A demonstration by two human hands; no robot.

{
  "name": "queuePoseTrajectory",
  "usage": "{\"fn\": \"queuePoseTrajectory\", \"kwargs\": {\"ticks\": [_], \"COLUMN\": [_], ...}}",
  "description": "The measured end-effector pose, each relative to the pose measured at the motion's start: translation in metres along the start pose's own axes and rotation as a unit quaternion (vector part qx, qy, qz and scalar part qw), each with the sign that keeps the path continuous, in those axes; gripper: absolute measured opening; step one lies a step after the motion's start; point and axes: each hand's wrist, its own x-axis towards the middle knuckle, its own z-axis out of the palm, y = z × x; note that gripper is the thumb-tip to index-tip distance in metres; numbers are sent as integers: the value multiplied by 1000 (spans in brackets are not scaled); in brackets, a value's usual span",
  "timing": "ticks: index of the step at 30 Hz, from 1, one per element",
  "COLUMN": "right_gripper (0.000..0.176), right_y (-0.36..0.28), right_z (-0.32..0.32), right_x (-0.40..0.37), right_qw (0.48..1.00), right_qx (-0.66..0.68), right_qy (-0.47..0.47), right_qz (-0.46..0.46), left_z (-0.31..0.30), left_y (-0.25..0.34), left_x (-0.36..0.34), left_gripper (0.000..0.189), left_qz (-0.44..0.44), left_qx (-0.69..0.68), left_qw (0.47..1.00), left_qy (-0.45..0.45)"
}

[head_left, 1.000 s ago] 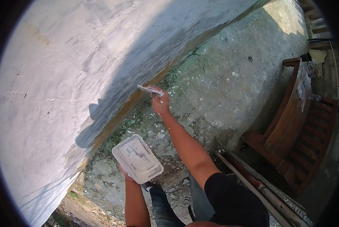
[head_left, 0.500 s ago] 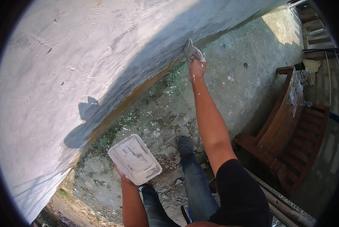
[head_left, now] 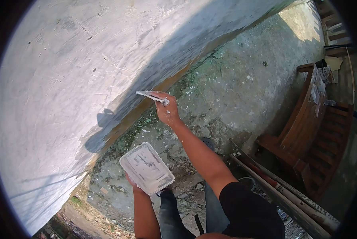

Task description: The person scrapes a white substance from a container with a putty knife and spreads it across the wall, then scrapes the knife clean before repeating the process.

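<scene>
My right hand [head_left: 167, 109], smeared with white paste, grips a flat, paste-coated scraper [head_left: 149, 95]. The tool's edge is close to the lower part of the white wall [head_left: 78, 71]; whether it touches cannot be told. Lower down, my left hand [head_left: 132, 182] supports a shallow rectangular tray [head_left: 148, 175] from its near left side, with most of the fingers hidden beneath it. White paste coats the inside of the tray, with a darker streaked patch in the middle.
A wooden bench [head_left: 306, 139] stands at the right, with stained sheets on its back. Long poles [head_left: 290, 191] lie at the lower right. Stained concrete ground [head_left: 234, 91] runs beside the wall, with rubble [head_left: 186, 191] around my legs.
My right hand has come back from farther along the wall base, down and to the left, with the scraper turned leftward. The tray sits slightly farther right in view.
</scene>
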Motion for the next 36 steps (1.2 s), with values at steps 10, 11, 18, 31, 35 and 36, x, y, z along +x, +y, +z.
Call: {"fn": "queuePoseTrajectory", "kwargs": {"ticks": [10, 11, 18, 31, 35, 36], "right_gripper": [28, 28, 32, 24, 28, 29], "right_y": [-46, -46, -41, -81, -90, -93], "right_z": [-12, 6, 121, 81, 147, 159], "right_x": [60, 48, -61, 2, -42, -56], "right_qw": [957, 963, 975, 945, 963, 959], "right_qx": [28, -29, -144, 20, -109, -135], "right_qy": [268, 264, 159, 309, 233, 220], "right_qz": [107, 47, -64, 104, -85, -116], "left_z": [5, -1, -68, -47, -68, -70], "left_y": [23, 27, 91, 103, 111, 117], "left_x": [-30, -37, -79, -89, -107, -112], "left_gripper": [85, 85, 83, 93, 93, 92], "left_qz": [-43, -35, 13, 2, 30, 43], "left_qx": [-16, -27, -13, -61, -62, -45], "left_qw": [980, 987, 999, 977, 980, 978], "left_qy": [-196, -155, -36, -203, -189, -200]}}
